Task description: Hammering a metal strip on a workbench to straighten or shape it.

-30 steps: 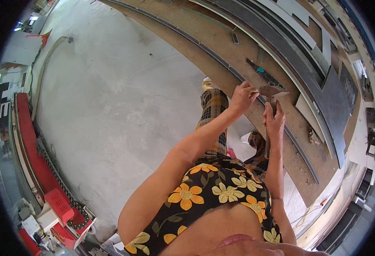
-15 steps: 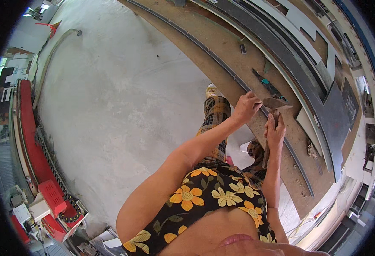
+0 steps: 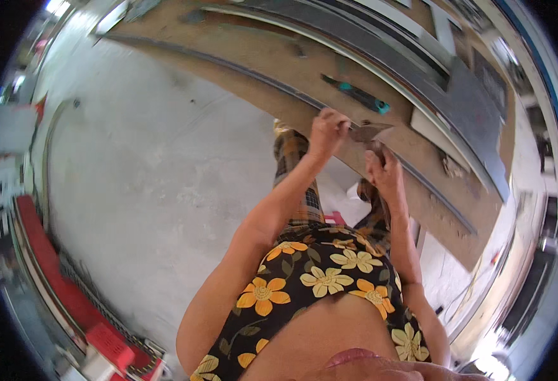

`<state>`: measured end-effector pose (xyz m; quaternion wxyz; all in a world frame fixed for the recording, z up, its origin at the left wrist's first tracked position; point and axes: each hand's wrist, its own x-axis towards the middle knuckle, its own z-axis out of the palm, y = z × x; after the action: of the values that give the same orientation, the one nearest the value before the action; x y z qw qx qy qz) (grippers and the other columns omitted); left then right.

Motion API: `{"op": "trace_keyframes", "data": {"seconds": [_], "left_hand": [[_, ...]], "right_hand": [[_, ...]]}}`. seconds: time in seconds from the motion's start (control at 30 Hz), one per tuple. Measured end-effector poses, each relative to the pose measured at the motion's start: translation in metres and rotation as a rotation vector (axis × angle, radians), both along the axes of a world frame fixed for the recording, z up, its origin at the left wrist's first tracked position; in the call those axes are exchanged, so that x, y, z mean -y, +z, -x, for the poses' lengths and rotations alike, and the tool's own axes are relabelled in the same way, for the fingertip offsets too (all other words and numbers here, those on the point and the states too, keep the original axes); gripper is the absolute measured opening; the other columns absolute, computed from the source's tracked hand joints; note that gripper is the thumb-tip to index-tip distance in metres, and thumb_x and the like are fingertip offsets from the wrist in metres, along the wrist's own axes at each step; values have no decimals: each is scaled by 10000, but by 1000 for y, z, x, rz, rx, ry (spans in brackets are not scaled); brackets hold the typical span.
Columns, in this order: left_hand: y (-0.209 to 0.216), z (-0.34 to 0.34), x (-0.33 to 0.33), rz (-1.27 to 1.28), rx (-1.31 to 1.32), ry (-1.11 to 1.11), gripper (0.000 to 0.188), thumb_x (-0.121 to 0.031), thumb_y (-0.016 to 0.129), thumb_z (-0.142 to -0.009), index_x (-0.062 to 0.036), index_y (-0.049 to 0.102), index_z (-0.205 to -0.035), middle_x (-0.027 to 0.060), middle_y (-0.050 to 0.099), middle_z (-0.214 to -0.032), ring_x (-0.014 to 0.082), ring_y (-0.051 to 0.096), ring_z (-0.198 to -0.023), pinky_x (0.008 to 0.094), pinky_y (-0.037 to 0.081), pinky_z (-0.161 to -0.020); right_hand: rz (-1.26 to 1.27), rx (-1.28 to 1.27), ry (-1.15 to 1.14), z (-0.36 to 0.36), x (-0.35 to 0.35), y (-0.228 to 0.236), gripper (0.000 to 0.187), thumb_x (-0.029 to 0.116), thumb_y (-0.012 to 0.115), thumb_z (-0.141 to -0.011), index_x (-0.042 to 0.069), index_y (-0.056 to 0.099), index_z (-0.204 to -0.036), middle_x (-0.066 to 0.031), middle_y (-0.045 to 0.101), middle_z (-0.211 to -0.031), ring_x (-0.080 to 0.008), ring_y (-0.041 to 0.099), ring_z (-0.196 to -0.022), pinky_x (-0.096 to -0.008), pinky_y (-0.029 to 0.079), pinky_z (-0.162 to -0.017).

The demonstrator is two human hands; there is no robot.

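Note:
My right hand (image 3: 386, 170) is closed round the handle of a hammer. The hammer's dark metal head (image 3: 370, 132) is over a long, thin grey strip (image 3: 253, 75) lying along the near side of a brown board-topped bench (image 3: 447, 235). Just left of the hammer head, my left hand (image 3: 328, 132) pinches with thumb and fingers at the strip. Whatever it holds is too small or hidden to make out. A black and teal hand tool, shaped like a utility knife (image 3: 358, 96), lies on the bench beyond my hands.
Long dark grey panels (image 3: 412, 89) are stacked along the bench's far side, with white cut-out pieces (image 3: 443, 28) above them. A crumpled scrap (image 3: 452, 166) lies near the right end. Red machinery (image 3: 44, 244) stands at the left. My feet are under the bench edge.
My view has turned, so the bench and both hands appear farther left and higher. Both hands keep their grips, and the hammer head is still beside my left fingers.

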<state>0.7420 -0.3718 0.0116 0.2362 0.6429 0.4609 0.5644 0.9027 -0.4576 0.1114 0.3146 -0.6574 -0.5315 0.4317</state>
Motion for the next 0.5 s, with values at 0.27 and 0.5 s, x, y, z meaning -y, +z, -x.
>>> {"op": "trace_keyframes", "data": {"seconds": [0.27,0.5], "left_hand": [[-1,4,-3,-10,-149,30,227,-50,742,-792,-58,675,-1008,93,601,-869,202,576,-653,317,493,-610],[-2,2,4,56,-161,15,354,-39,753,-795,-68,648,-1132,70,593,-917,163,564,-645,308,499,-605]], "right_hand": [[-159,214,111,-42,92,-14,372,262,651,-915,-34,598,-1136,-196,656,-820,-282,633,-690,-374,500,-657],[219,99,-61,-64,143,5,564,337,649,-908,-79,543,-1273,-294,669,-1011,-375,678,-950,-406,515,-809]]}}
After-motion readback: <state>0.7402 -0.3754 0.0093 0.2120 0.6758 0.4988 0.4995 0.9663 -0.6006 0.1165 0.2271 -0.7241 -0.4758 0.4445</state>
